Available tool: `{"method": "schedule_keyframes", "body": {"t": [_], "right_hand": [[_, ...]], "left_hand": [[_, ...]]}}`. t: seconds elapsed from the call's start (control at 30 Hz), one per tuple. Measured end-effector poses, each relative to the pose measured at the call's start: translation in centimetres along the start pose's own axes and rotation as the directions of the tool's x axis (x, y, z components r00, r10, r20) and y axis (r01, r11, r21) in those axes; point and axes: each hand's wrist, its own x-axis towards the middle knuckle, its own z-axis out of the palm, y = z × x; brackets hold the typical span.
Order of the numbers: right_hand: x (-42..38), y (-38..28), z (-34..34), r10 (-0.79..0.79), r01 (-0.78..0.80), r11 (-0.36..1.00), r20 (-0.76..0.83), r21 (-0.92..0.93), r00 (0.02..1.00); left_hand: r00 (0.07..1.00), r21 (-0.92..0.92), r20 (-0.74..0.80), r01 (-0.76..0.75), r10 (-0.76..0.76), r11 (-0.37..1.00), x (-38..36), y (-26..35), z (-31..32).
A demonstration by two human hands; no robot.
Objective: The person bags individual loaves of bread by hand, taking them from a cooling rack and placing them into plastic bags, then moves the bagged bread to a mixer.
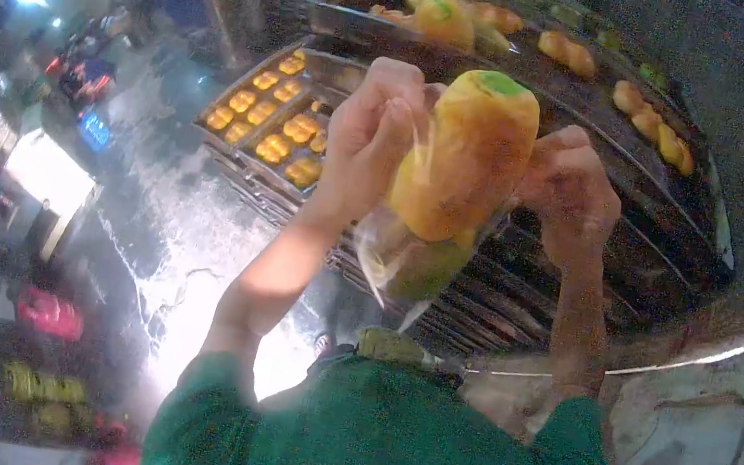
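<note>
Between my hands, in front of my chest, is a glossy golden bread loaf (461,164) with a green patch at its far end. It sits in a see-through plastic bag (387,259) whose loose corners hang below it toward me. My left hand (374,126) is closed, pinching the bag at the loaf's left side. At its right side my right hand (573,191) is closed too, its fingers curled against the bag's edge and partly hidden.
Beyond my hands, a dark tray (347,22) bears bagged bread and bread rolls (566,53). More bread rolls (660,137) lie along its right side. A divided baking tray (212,135) with several small golden buns stands to the left on a slatted rack (498,296). Pink and yellow-green objects lie lower left.
</note>
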Motion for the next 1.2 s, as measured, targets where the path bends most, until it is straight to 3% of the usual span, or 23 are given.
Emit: {"method": "schedule_keyframes", "body": {"t": [0.07, 0.13, 0.17, 0.27, 0.3, 0.4, 0.43, 0.5, 0.6, 0.67, 0.7, 0.8, 0.83, 0.93, 1.0, 1.13, 1.2], "right_hand": [[0.7, 0.0, -0.9, -0.126, 0.139, 0.971, 0.078, -0.194, 0.989], [2.1, -0.2, -0.8, -0.187, 0.214, 0.969, 0.193, -0.126, 0.963], [2.6, -0.3, -0.7, -0.217, 0.244, 0.966, 0.245, -0.087, 0.945], [3.1, -0.3, 0.6, -0.193, 0.182, 0.981, 0.296, 0.064, 0.935], [3.3, -0.2, 1.0, -0.16, 0.126, 0.984, 0.297, 0.129, 0.942], [4.3, 0.1, 3.3, -0.236, 0.213, 0.972, 0.397, 0.101, 0.887], [4.4, 0.2, 4.0, -0.197, 0.167, 0.98, 0.389, 0.109, 0.9], [4.6, 0.4, 5.5, -0.118, 0.079, 0.99, 0.37, 0.119, 0.921], [5.2, 0.7, 7.7, -0.054, -0.028, 0.975, 0.359, 0.219, 0.932], [5.6, 1.2, 8.9, -0.07, 0.001, 0.984, 0.376, 0.18, 0.924], [5.8, 1.5, 9.4, -0.075, 0.014, 0.987, 0.387, 0.159, 0.919], [5.9, 2.5, 10.4, -0.037, -0.007, 0.995, 0.423, 0.101, 0.905], [6.1, 2.7, 10.4, 0.047, -0.09, 0.993, 0.444, 0.076, 0.895], [6.6, 3.3, 10.8, 0.267, -0.318, 0.948, 0.466, 0.032, 0.843], [7.0, 3.3, 11.8, 0.365, -0.432, 0.9, 0.436, 0.061, 0.823], [7.9, 3.8, 14.3, 0.41, -0.45, 0.893, 0.379, 0.018, 0.83], [8.1, 3.2, 15.5, 0.478, -0.489, 0.867, 0.439, -0.095, 0.761]], "left_hand": [[0.995, 0.148, 0.095, -0.019, 0.005, 0.989, -0.8, 0.7, -1.8], [0.989, 0.346, 0.143, -0.088, 0.04, 0.934, -1.0, 3.0, -2.2], [0.99, 0.234, 0.139, -0.07, 0.038, 0.97, -1.7, 2.8, -2.7], [0.989, 0.24, 0.078, 0.103, -0.125, 0.965, -3.6, 4.0, -4.1], [0.992, 0.176, 0.108, 0.043, -0.062, 0.984, -4.0, 3.5, -5.1], [0.998, -0.001, -0.008, 0.061, -0.061, 0.998, -6.1, 1.2, -5.6], [0.943, -0.259, -0.124, 0.27, -0.309, 0.927, -7.3, 1.7, -4.6], [0.921, -0.51, -0.032, 0.319, -0.388, 0.799, -6.5, 3.5, -3.6], [0.826, -0.686, 0.022, 0.422, -0.563, 0.592, -9.0, 2.5, -4.5], [0.836, -0.62, 0.245, 0.524, -0.49, 0.584, -10.1, 2.2, -5.7], [0.822, -0.569, 0.274, 0.557, -0.499, 0.606, -10.5, 2.1, -6.2], [0.702, -0.268, 0.15, 0.706, -0.696, 0.655, -10.8, 2.5, -7.9], [0.823, -0.343, 0.22, 0.568, -0.524, 0.748, -10.9, 1.8, -9.2], [0.801, -0.272, -0.007, 0.574, -0.598, 0.772, -9.7, 3.4, -10.0], [0.821, -0.208, -0.007, 0.558, -0.571, 0.804, -9.9, 2.7, -11.3], [0.794, -0.163, 0.001, 0.6, -0.608, 0.783, -9.9, 3.7, -12.8], [0.776, -0.185, 0.022, 0.623, -0.631, 0.76, -10.2, 3.8, -13.5]]}}
